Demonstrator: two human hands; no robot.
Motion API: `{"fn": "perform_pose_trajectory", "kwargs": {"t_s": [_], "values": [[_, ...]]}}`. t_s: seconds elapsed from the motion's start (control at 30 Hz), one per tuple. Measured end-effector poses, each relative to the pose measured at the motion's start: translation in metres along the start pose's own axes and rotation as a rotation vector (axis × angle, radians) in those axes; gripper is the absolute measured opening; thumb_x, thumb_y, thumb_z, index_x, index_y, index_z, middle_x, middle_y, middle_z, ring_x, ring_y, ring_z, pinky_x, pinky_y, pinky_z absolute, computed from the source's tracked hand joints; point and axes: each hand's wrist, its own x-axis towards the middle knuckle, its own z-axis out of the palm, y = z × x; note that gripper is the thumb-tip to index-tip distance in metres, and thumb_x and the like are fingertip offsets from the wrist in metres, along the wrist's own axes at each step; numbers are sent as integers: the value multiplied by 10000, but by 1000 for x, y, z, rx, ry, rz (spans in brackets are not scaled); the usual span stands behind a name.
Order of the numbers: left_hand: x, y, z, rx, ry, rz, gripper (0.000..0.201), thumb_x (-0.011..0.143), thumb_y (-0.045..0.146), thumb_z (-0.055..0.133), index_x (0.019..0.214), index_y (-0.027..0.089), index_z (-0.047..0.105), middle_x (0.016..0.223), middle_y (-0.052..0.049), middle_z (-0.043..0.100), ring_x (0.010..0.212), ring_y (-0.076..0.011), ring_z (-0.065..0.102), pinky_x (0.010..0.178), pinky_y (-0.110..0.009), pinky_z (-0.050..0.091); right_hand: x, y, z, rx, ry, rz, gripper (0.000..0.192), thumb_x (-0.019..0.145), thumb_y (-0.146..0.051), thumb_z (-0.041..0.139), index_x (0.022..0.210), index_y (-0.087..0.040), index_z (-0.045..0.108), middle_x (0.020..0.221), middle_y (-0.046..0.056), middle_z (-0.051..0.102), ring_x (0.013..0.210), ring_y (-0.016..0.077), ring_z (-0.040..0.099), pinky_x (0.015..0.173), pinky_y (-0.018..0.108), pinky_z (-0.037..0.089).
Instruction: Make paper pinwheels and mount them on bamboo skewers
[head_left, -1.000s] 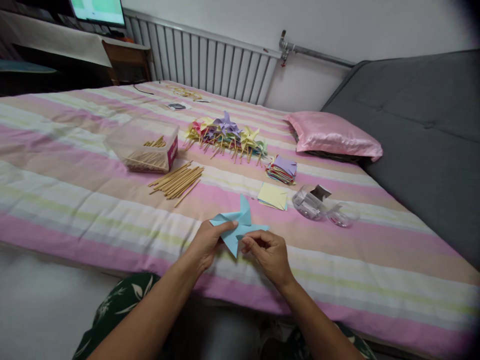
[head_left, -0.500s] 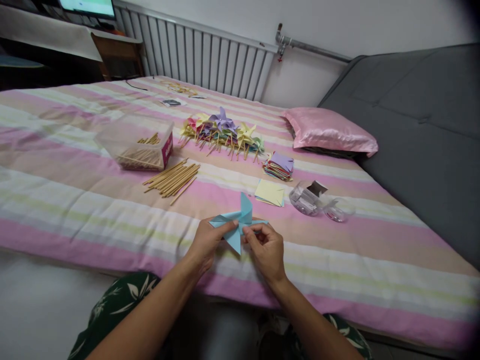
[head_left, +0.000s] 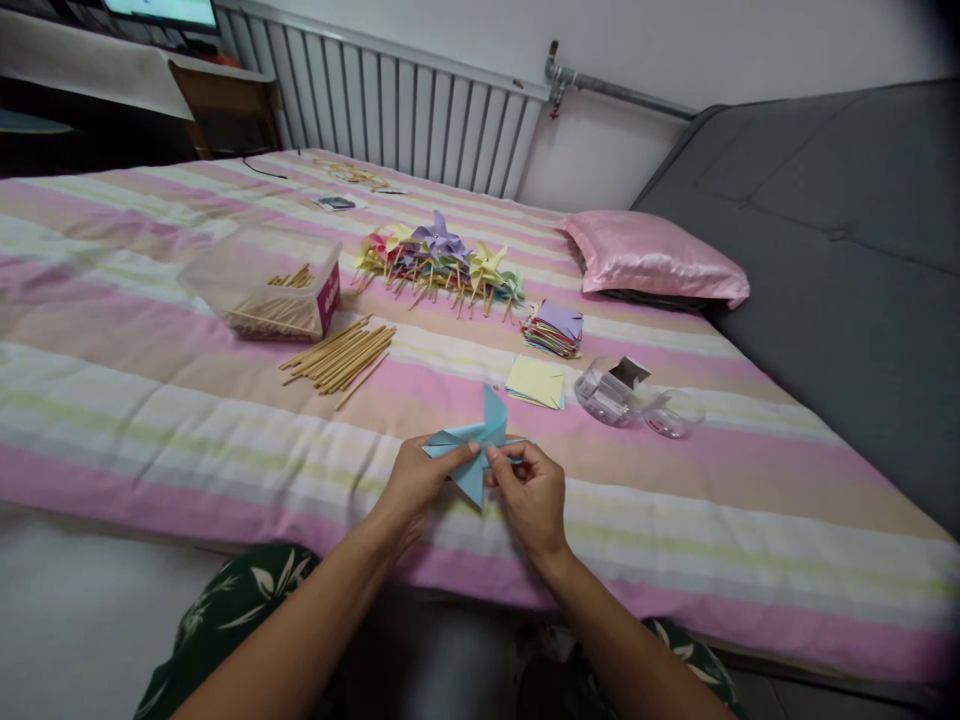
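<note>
Pinching blue pinwheel [head_left: 480, 450] (one blade upright), both hands' fingers [head_left: 501, 462] seemingly clamped centrally.

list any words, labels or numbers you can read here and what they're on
None can be read.
Label on the side of the clear box: red patch with pale marks, too blurred to read.
Screen at top left: bright, any text too small to read.
Small packet far back on the bed: too small to read.
Blue pinwheel held in both hands: plain paper.
</note>
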Motion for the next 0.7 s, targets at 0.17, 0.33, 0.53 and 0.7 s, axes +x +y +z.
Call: {"fn": "perform_pose_trajectory", "kwargs": {"t_s": [0.17, 0.33, 0.53, 0.7], "values": [[-1, 1, 2, 18, -23, 2, 205, 574, 265, 772, 712, 125, 711, 626, -24, 674, 571, -121, 578, 580, -233, 445, 1, 0, -1, -7, -3, 0, 238, 755, -382, 604, 652, -178, 536, 547, -9, 566, 476, 119, 546, 460, 226, 435], [-1, 3, 3, 24, -35, -10, 211, 563, 257, 776, 712, 120, 719, 660, -42, 693, 601, -135, 589, 612, -247, 453, 1, 1, -2, -28, 8, 18, 238, 750, -384, 610, 661, -174, 541, 598, 12, 596, 479, 117, 544, 460, 227, 436], [0, 1, 3, 25, -26, -13, 225, 565, 246, 777, 740, 117, 719, 689, -46, 703, 621, -135, 592, 627, -240, 453, 3, 3, -2, -68, 28, -24, 243, 730, -381, 626, 644, -161, 568, 800, 62, 645, 584, 130, 589, 523, 235, 478], [2, -4, 0, 2, -29, -2, 206, 579, 242, 769, 733, 119, 707, 698, -37, 699, 623, -128, 590, 622, -229, 452, 3, 5, -1, -83, 39, -52, 243, 727, -376, 626, 635, -157, 576, 821, 65, 642, 645, 146, 601, 542, 240, 489]]}}
